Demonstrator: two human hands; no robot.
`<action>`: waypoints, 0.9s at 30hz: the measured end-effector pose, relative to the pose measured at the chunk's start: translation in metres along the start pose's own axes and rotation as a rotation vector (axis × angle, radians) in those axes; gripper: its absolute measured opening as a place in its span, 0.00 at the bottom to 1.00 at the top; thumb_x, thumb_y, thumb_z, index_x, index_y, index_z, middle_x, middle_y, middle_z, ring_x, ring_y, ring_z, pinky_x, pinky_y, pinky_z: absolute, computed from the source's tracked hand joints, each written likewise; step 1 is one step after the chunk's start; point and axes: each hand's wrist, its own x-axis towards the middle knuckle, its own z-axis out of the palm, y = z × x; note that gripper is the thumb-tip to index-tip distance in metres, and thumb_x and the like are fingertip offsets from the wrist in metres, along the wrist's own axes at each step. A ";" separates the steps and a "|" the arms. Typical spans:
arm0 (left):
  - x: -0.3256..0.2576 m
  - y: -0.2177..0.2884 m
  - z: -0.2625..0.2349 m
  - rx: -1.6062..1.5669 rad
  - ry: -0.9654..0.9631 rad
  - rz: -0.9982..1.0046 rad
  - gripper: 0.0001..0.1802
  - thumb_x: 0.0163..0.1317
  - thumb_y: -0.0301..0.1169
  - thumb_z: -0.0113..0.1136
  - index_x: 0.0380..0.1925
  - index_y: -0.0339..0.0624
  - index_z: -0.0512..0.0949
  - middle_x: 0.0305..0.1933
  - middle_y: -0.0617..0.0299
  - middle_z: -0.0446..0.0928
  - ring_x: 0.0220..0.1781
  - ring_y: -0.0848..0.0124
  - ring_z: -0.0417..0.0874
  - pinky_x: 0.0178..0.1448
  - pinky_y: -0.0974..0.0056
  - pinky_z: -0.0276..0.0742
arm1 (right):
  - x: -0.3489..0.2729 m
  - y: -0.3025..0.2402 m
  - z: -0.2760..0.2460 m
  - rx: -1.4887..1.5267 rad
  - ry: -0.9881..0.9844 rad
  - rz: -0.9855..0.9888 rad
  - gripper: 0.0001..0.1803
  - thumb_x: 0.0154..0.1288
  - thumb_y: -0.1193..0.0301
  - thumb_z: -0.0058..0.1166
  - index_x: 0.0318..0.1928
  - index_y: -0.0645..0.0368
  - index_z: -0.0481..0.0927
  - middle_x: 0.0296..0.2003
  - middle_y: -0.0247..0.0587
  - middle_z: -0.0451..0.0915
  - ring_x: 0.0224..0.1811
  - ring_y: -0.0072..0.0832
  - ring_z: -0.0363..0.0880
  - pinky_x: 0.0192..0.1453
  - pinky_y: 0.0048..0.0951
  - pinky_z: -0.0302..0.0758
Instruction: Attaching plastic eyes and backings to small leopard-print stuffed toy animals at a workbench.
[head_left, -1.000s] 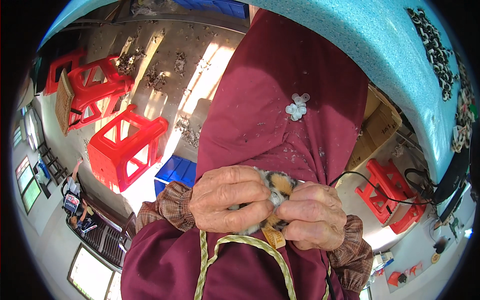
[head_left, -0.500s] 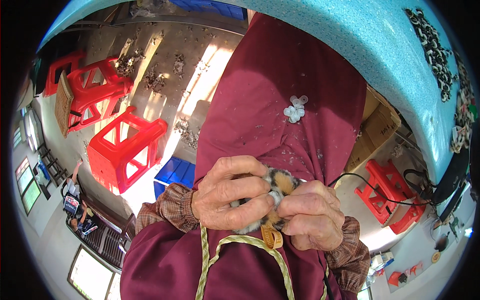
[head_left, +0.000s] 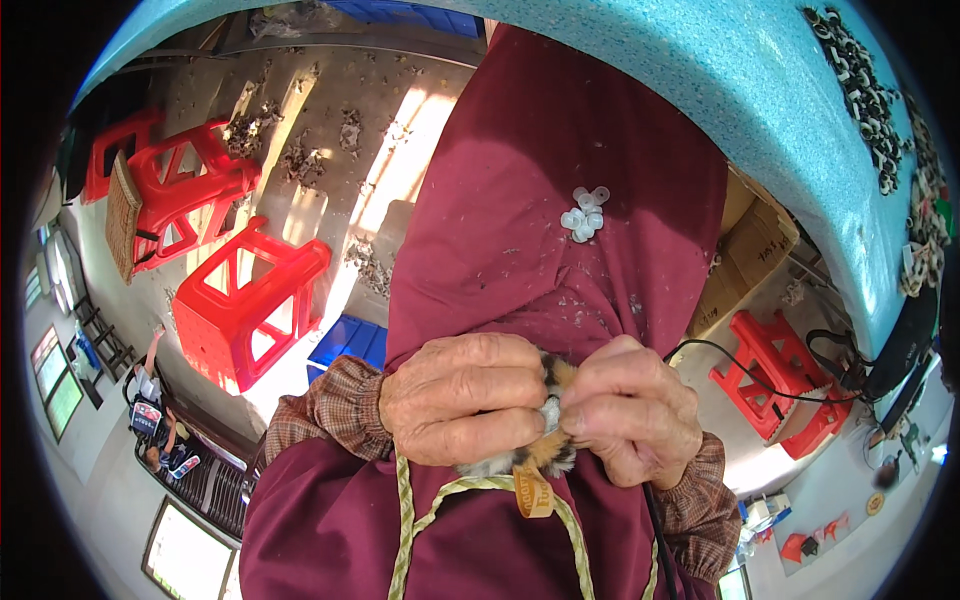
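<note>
Furry little toy piece [head_left: 545, 455], brown, white and grey, sits squeezed between both hands, low in the middle, over a dark red apron [head_left: 540, 180]. On the far left stand red plastic stools [head_left: 235, 315] on the grey floor, well apart from the work. Next comes the left hand [head_left: 465, 400], curled tight around the furry piece, fingers wrapped over its top. A tan tag [head_left: 533, 492] hangs just under it. The right hand [head_left: 635, 410] is closed too, pinching the other side of the piece. To do this well, I think both hands should hold firm but soft, so the fur does not slip or tear. A small pile of clear plastic rings [head_left: 584, 212] rests higher on the apron. The blue speckled desk [head_left: 720, 70] curves along the right.
</note>
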 end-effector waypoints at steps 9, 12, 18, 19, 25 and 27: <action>0.001 0.000 0.008 0.011 0.061 0.008 0.16 0.45 0.20 0.68 0.35 0.32 0.77 0.36 0.52 0.74 0.38 0.57 0.78 0.37 0.57 0.80 | -0.001 -0.001 0.002 -0.012 0.026 -0.035 0.14 0.43 0.89 0.57 0.33 0.66 0.77 0.31 0.46 0.74 0.26 0.34 0.75 0.26 0.29 0.74; -0.001 0.000 0.008 0.051 0.064 -0.007 0.17 0.44 0.22 0.70 0.37 0.34 0.78 0.38 0.54 0.73 0.41 0.58 0.76 0.39 0.57 0.79 | 0.000 0.001 0.004 -0.030 0.038 -0.071 0.13 0.43 0.89 0.56 0.32 0.66 0.76 0.31 0.46 0.74 0.25 0.34 0.75 0.24 0.28 0.73; 0.006 -0.004 0.001 0.090 0.021 -0.037 0.20 0.43 0.23 0.71 0.39 0.35 0.77 0.40 0.53 0.75 0.42 0.57 0.77 0.40 0.59 0.78 | 0.006 -0.001 -0.003 -0.104 0.025 -0.119 0.14 0.42 0.88 0.57 0.34 0.66 0.77 0.30 0.45 0.74 0.24 0.33 0.74 0.22 0.27 0.72; 0.006 -0.005 0.001 0.043 0.014 -0.063 0.21 0.43 0.23 0.70 0.40 0.35 0.76 0.40 0.53 0.75 0.43 0.57 0.77 0.41 0.58 0.78 | 0.006 -0.001 -0.004 -0.123 0.017 -0.123 0.14 0.41 0.87 0.58 0.34 0.66 0.77 0.31 0.45 0.74 0.24 0.33 0.74 0.22 0.27 0.72; 0.006 -0.005 0.000 0.005 -0.014 -0.092 0.21 0.44 0.21 0.69 0.40 0.33 0.75 0.41 0.50 0.76 0.42 0.56 0.78 0.42 0.57 0.79 | 0.009 0.000 -0.003 -0.111 0.047 -0.109 0.16 0.40 0.88 0.58 0.34 0.64 0.78 0.30 0.43 0.74 0.24 0.32 0.74 0.21 0.26 0.71; 0.009 -0.007 -0.001 0.005 -0.025 -0.071 0.20 0.44 0.21 0.69 0.40 0.33 0.75 0.41 0.50 0.76 0.41 0.56 0.78 0.40 0.57 0.80 | 0.008 -0.001 -0.004 -0.111 0.063 -0.099 0.16 0.40 0.88 0.58 0.34 0.64 0.78 0.30 0.43 0.74 0.24 0.32 0.74 0.21 0.26 0.71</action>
